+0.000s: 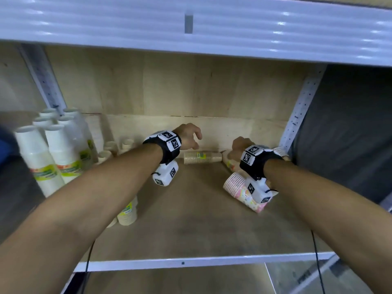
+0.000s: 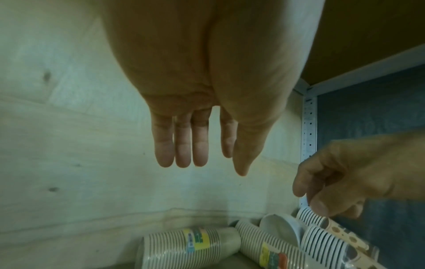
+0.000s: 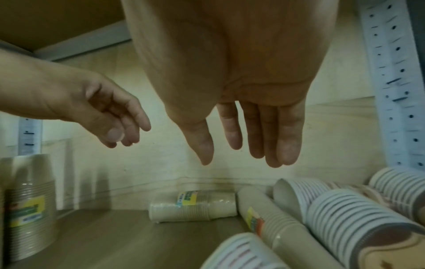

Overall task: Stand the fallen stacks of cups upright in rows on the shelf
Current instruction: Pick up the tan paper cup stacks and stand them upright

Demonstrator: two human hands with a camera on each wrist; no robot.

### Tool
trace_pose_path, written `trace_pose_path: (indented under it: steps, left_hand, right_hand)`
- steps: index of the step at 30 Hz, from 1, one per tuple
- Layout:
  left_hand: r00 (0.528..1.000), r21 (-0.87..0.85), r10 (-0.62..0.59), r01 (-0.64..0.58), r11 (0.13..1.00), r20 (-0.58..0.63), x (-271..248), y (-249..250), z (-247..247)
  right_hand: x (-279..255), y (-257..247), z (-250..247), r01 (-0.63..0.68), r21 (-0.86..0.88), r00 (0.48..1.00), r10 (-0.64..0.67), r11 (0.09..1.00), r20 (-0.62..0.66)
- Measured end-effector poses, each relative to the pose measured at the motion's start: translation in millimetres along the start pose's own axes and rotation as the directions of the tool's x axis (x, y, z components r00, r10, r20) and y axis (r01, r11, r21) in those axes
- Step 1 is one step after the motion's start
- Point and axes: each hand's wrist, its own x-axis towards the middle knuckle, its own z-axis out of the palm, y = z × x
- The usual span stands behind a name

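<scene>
A fallen beige cup stack (image 1: 202,157) lies on its side along the back of the wooden shelf (image 1: 191,219). My left hand (image 1: 191,139) hovers just above its left end, fingers (image 2: 181,145) straight, holding nothing. My right hand (image 1: 233,150) hangs empty over the right end, where a second beige stack (image 3: 264,218) lies diagonally beside it. The right hand's fingers (image 3: 285,142) are relaxed and straight in the right wrist view. A pink patterned stack (image 1: 239,187) lies under my right wrist. More striped stacks (image 3: 345,218) lie fallen in the right corner.
Tall white cup stacks (image 1: 53,149) stand upright at the far left. Beige stacks (image 1: 128,211) stand under my left forearm, others (image 1: 110,149) near the back wall. A perforated metal post (image 1: 301,111) bounds the right side. An upper shelf (image 1: 191,28) hangs overhead.
</scene>
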Motion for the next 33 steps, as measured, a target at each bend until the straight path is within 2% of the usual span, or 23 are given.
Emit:
trace_pose_path:
  steps: [3,7,10,13,19,23,27,33]
  left_hand:
    - [1.000,-0.003,-0.001,0.001,1.000,0.027,13,-2,14]
    - [0.998,0.004,-0.008,0.008,1.000,0.062,28,-2,31]
    - [0.996,-0.003,-0.014,0.015,1.000,0.089,39,-2,43]
    - [0.994,-0.001,-0.015,0.016,1.000,0.111,50,-5,55]
    - [0.994,0.037,0.018,-0.022,0.999,0.107,68,-15,75]
    - [0.994,0.059,0.004,-0.010,0.998,0.110,78,-21,83]
    - [0.994,0.083,-0.007,-0.003,0.997,0.112,81,-27,92]
    - [0.995,0.196,0.021,-0.039,0.980,0.094,88,-33,101]
  right_hand:
    - [22,22,8,-0.018,-0.032,1.000,0.018,0.999,0.009]
    - [15,38,3,-0.021,0.021,0.999,0.021,1.000,0.035]
    - [20,45,6,-0.059,0.028,0.995,0.056,0.998,0.086]
    - [27,48,12,-0.037,0.038,0.987,0.031,0.999,0.160]
    - [33,55,25,0.018,-0.016,0.988,-0.016,1.000,0.155]
    - [42,62,34,0.045,-0.013,0.978,-0.041,0.999,0.205]
    - [48,75,42,0.002,-0.025,0.960,0.005,1.000,0.281]
    - [61,86,56,0.048,-0.025,0.966,-0.040,0.999,0.255]
